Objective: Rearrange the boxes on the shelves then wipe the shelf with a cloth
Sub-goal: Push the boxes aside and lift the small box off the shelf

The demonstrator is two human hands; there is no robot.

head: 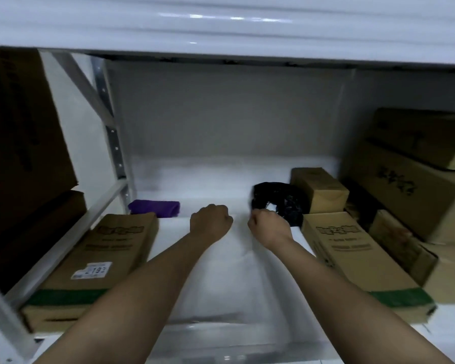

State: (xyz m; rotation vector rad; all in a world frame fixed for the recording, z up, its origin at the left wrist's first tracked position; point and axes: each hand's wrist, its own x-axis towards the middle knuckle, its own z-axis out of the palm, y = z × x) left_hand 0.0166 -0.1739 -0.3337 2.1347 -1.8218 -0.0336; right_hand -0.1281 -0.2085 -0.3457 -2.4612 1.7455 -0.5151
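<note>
A flat white box lies in the middle of the white shelf, between two long brown cartons, one on the left and one on the right. My left hand is curled over the white box's far edge. My right hand is curled at the same edge, right beside a crumpled black plastic bag. A folded purple cloth lies at the back left, behind the left carton.
A small carton stands behind the right long carton. More cartons are stacked at the far right. Large dark cartons fill the bay beyond the left upright post. The upper shelf hangs low overhead.
</note>
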